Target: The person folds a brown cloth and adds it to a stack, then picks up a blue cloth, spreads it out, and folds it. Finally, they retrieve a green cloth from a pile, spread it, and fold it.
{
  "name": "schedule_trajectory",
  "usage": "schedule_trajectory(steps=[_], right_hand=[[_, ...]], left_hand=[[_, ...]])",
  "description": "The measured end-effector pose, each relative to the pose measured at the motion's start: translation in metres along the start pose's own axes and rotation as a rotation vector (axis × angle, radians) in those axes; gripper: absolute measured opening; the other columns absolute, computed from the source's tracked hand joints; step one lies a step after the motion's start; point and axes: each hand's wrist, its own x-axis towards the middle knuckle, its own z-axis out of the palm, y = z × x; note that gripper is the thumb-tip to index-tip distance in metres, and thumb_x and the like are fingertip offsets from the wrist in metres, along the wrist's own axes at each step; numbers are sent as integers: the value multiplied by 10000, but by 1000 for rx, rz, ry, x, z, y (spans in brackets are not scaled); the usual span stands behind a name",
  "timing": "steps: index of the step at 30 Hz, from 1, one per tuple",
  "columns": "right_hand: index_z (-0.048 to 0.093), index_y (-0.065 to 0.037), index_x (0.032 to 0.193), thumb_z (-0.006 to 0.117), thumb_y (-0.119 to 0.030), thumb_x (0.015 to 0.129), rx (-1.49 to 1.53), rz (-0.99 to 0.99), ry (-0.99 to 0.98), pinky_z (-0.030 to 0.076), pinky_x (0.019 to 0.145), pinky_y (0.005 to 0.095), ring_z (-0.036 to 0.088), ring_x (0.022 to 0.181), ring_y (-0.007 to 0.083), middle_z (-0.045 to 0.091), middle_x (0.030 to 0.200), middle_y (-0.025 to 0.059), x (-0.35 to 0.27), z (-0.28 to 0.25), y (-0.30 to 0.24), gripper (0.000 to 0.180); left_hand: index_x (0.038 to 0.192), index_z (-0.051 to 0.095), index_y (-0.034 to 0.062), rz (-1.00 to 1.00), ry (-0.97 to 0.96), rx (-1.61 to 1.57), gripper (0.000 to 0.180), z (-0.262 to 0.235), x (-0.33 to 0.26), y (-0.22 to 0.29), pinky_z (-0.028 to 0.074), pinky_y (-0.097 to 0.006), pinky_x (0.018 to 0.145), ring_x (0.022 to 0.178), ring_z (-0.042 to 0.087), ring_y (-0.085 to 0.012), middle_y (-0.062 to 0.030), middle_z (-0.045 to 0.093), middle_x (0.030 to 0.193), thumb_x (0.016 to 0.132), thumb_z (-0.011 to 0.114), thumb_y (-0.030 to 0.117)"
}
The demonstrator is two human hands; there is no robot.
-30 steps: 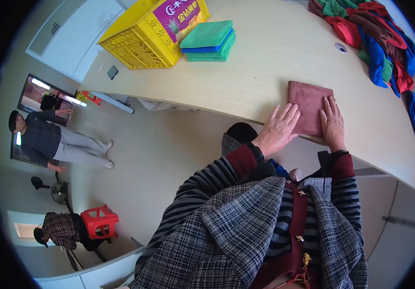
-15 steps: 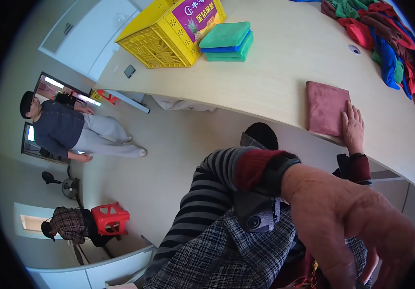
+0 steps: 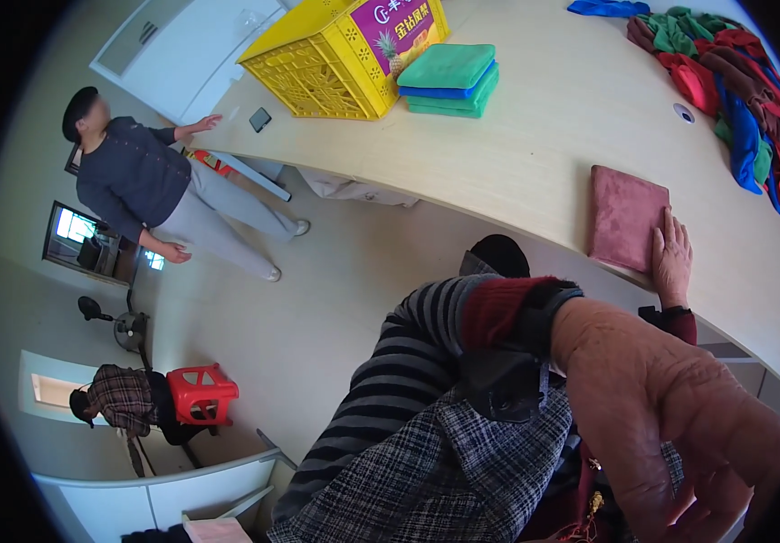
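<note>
A folded dusty-pink cloth point(image 3: 627, 217) lies flat near the table's front edge on the right. My right hand point(image 3: 673, 258) rests palm down against its right side, fingers stretched out. Large and close in the lower right, my left hand point(image 3: 670, 407) is raised with its fingers curled toward each other. Its fingertips lie near the lower picture edge, and whatever they hold, if anything, is hidden. Striped sleeves with dark red cuffs and a dark wrist strap cover my left arm point(image 3: 408, 335). A plaid garment point(image 3: 444, 471) shows below it.
On the pale table point(image 3: 498, 154) stand a yellow crate point(image 3: 317, 81), a stack of folded green and blue cloths point(image 3: 449, 81) and a phone-like dark object point(image 3: 260, 119). A heap of coloured cloths point(image 3: 752, 100) lies far right. One person point(image 3: 136, 172) stands left; another sits by a red stool point(image 3: 201, 395).
The view has shifted a little. The standing person has moved closer to the table and raised a hand over its end. My left fingers have curled in more; my right hand stays beside the folded cloth.
</note>
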Motion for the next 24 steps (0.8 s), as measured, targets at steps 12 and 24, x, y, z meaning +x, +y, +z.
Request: schedule_trajectory(steps=[12, 24], right_hand=[[411, -151, 1502, 509, -345, 1003, -134, -58, 167, 312, 1134, 481, 413, 1379, 372, 474, 1474, 193, -4, -27, -4, 544], [483, -83, 1441, 487, -315, 997, 16, -245, 92, 289, 1162, 488, 373, 1417, 335, 458, 1497, 124, 11, -22, -60, 502]], left_hand=[[1035, 661, -4, -340, 98, 563, 106, -19, -34, 6, 532, -309, 844, 930, 666, -190, -85, 684, 994, 946, 619, 35], [1396, 480, 2, -1115, 379, 2450, 481, -179, -228, -23, 321, -473, 1150, 1407, 381, -348, -199, 440, 1486, 975, 542, 226]])
